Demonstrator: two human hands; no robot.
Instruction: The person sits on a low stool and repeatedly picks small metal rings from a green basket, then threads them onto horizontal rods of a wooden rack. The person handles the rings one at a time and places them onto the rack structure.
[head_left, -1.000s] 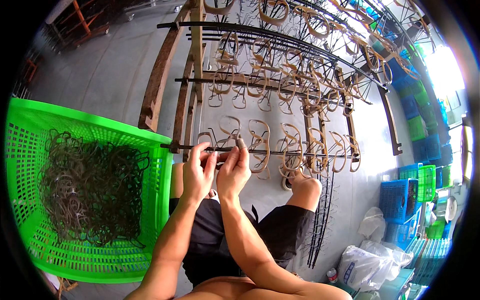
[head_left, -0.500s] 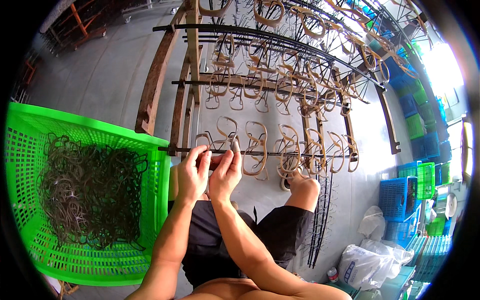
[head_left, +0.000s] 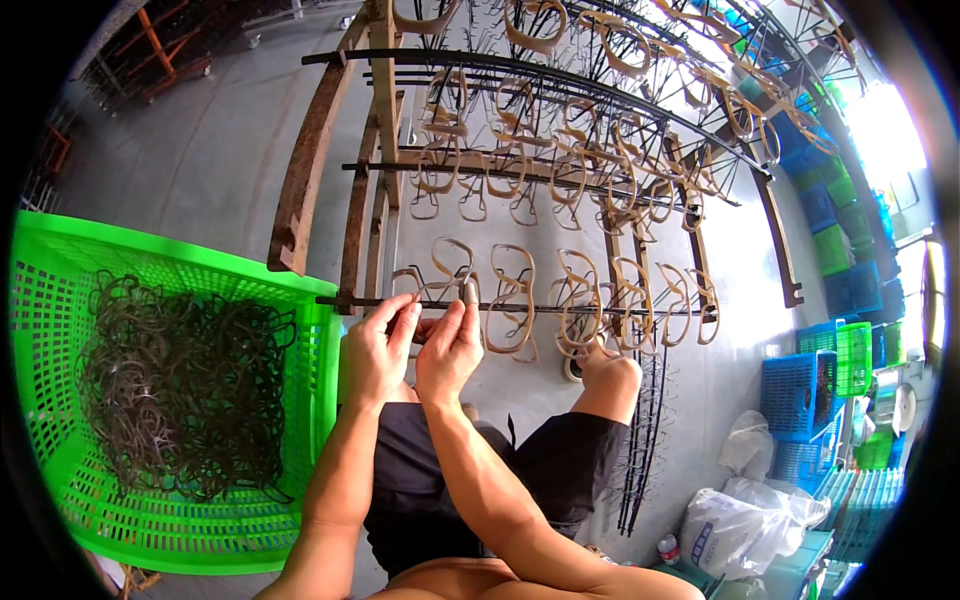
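My left hand (head_left: 378, 350) and my right hand (head_left: 449, 350) are close together, fingers closed in a pinch at the left end of the lowest black rod (head_left: 545, 309). Both grip an eyeglass frame (head_left: 427, 327), of which only a dark brown bit shows between the fingers. A greyish cover sits on one right fingertip. Just beyond my fingers, a tan eyeglass frame (head_left: 455, 250) stands on the rod. Farther right along it hang several more tan frames (head_left: 513, 268). Dark eyeglass frames (head_left: 190, 390) lie tangled in the green basket (head_left: 325, 400) on my left.
A rack with wooden uprights (head_left: 305, 165) carries higher rods (head_left: 480, 62) full of tan frames and thin wire hooks. Beside my knee hangs a bundle of black rods (head_left: 645, 440). Blue crates (head_left: 795, 395) and white plastic bags (head_left: 735, 530) stand at the right.
Both hands have shifted very slightly left, still pinching in nearly the same pose. The other things look much the same.
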